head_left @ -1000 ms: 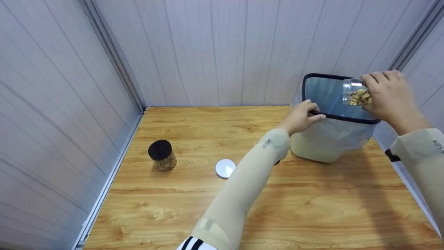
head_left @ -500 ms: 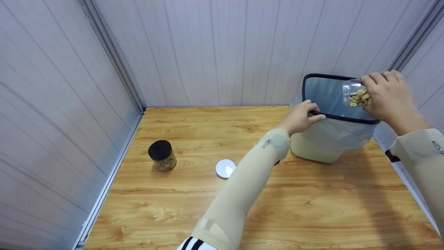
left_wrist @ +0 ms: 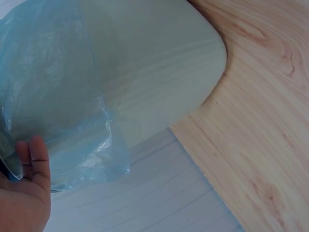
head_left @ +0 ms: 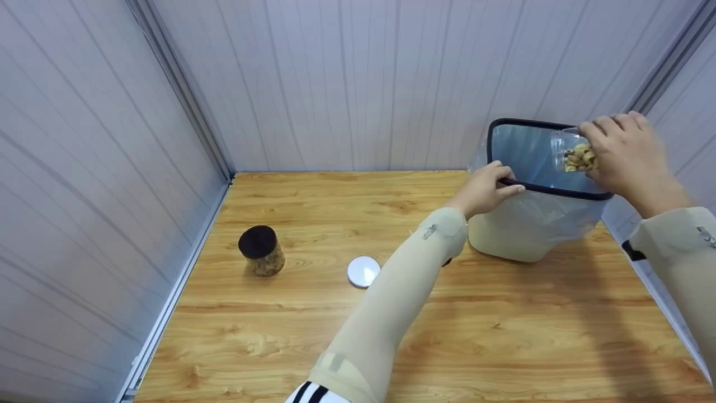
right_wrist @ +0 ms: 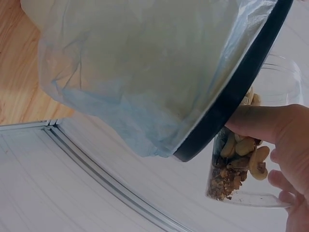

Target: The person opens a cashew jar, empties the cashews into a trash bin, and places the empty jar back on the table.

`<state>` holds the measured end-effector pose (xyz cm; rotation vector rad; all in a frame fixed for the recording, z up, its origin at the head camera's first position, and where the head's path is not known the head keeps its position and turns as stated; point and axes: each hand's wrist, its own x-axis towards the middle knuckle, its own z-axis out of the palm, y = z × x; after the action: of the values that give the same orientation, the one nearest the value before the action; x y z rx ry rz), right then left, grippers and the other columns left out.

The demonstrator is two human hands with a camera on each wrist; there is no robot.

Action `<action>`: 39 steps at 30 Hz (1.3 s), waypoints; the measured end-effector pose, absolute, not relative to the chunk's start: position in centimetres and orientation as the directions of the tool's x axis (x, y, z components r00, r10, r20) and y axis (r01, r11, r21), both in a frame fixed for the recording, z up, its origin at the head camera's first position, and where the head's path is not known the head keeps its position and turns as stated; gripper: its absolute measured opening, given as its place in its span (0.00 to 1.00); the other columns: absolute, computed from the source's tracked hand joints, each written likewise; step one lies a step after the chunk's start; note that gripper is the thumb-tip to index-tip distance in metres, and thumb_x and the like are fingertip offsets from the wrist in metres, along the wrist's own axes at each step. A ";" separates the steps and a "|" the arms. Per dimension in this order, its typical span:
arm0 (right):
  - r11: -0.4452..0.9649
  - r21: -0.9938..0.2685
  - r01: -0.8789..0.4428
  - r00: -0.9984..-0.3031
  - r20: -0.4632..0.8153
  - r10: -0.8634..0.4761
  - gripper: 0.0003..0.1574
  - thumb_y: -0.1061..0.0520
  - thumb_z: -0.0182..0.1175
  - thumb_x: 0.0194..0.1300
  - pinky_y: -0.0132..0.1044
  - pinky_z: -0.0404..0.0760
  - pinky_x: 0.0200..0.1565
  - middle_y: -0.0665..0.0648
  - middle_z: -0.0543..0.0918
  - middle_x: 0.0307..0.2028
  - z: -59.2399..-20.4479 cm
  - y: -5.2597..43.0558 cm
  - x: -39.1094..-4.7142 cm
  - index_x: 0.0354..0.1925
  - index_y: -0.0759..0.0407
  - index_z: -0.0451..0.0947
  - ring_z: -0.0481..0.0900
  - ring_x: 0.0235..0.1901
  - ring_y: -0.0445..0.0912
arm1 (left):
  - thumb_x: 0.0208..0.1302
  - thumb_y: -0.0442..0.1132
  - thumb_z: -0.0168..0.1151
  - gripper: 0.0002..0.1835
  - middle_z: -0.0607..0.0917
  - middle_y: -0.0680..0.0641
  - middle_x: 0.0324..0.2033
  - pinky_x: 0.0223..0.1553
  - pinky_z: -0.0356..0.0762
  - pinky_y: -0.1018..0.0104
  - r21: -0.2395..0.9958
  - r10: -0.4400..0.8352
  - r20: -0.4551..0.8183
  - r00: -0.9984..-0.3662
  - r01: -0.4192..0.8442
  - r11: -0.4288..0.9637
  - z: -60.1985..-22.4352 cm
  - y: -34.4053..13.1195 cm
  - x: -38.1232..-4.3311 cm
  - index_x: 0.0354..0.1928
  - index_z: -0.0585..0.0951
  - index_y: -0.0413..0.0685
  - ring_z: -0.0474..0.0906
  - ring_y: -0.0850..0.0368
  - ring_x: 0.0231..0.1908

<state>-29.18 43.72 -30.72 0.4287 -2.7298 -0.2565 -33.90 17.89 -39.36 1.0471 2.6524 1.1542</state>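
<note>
A pale trash bin point(head_left: 506, 242) with a black rim point(head_left: 554, 191) and a bluish plastic bag liner point(left_wrist: 53, 72) leans on the table at the right. My left hand point(head_left: 484, 187) grips the rim's near left part, thumb outside. Over the bin's mouth my right hand point(head_left: 632, 157) holds a clear jar point(right_wrist: 282, 79) on its side, its uncapped mouth facing left. Cashews point(head_left: 580, 158) lie inside it. Brown crumbs point(right_wrist: 224, 182) gather at the jar's base in the right wrist view. The palm hides the jar's bottom in the head view.
Left on the wooden table point(head_left: 313, 336) stands a jar with a black lid point(head_left: 262, 252) and brownish contents. A round white lid point(head_left: 362, 272) lies mid-table beside my left forearm. Panel walls point(head_left: 363, 84) enclose the back and sides.
My right hand has shifted very slightly up and to the left with the jar, and the cashews have settled a little inside it. My left hand and the bin stay in place.
</note>
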 end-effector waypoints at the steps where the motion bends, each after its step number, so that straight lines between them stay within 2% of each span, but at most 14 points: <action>1: 0.937 0.235 -0.259 -0.891 0.318 -0.325 0.52 0.64 0.79 0.50 0.73 0.60 0.76 0.80 0.74 0.65 -30.7 43.7 -29.2 0.70 0.71 0.68 0.69 0.65 0.76 | 0.80 0.53 0.63 0.14 0.77 0.56 0.42 0.43 0.71 0.78 0.671 0.612 0.200 -0.766 0.562 0.484 -39.4 17.9 -33.9 0.49 0.86 0.51 0.72 0.66 0.42; 9: 0.937 0.248 -0.247 -0.896 0.311 -0.318 0.51 0.65 0.77 0.51 0.73 0.60 0.77 0.80 0.74 0.65 -30.6 43.6 -29.2 0.71 0.70 0.68 0.68 0.65 0.76 | 0.80 0.53 0.63 0.14 0.76 0.56 0.42 0.43 0.70 0.77 0.664 0.612 0.205 -0.764 0.568 0.486 -39.5 17.9 -34.1 0.49 0.85 0.52 0.71 0.65 0.42; 21: 0.933 0.314 -0.178 -0.918 0.289 -0.273 0.56 0.64 0.83 0.49 0.71 0.61 0.77 0.79 0.73 0.66 -30.7 43.3 -29.0 0.71 0.70 0.66 0.68 0.66 0.74 | 0.81 0.54 0.62 0.15 0.77 0.55 0.43 0.44 0.71 0.77 0.642 0.616 0.206 -0.760 0.580 0.501 -39.4 18.0 -34.1 0.51 0.86 0.52 0.71 0.65 0.42; 29: 0.935 0.295 -0.198 -0.899 0.326 -0.294 0.55 0.64 0.84 0.47 0.70 0.63 0.75 0.79 0.74 0.65 -30.5 43.3 -29.0 0.69 0.71 0.68 0.70 0.65 0.74 | 0.81 0.54 0.62 0.14 0.77 0.56 0.43 0.43 0.70 0.77 0.667 0.618 0.189 -0.763 0.562 0.490 -39.3 17.9 -34.1 0.48 0.85 0.53 0.71 0.65 0.42; 39: 0.927 0.312 -0.205 -0.904 0.304 -0.302 0.57 0.63 0.84 0.48 0.71 0.63 0.76 0.80 0.74 0.66 -30.5 43.3 -29.1 0.72 0.71 0.67 0.69 0.65 0.75 | 0.80 0.55 0.62 0.14 0.78 0.56 0.43 0.44 0.71 0.77 0.641 0.613 0.202 -0.763 0.577 0.507 -39.4 17.9 -34.1 0.49 0.86 0.53 0.72 0.66 0.43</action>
<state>-29.08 43.32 -30.54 0.3723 -2.7352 -0.3902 -34.11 17.95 -39.41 1.0605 2.6823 1.1104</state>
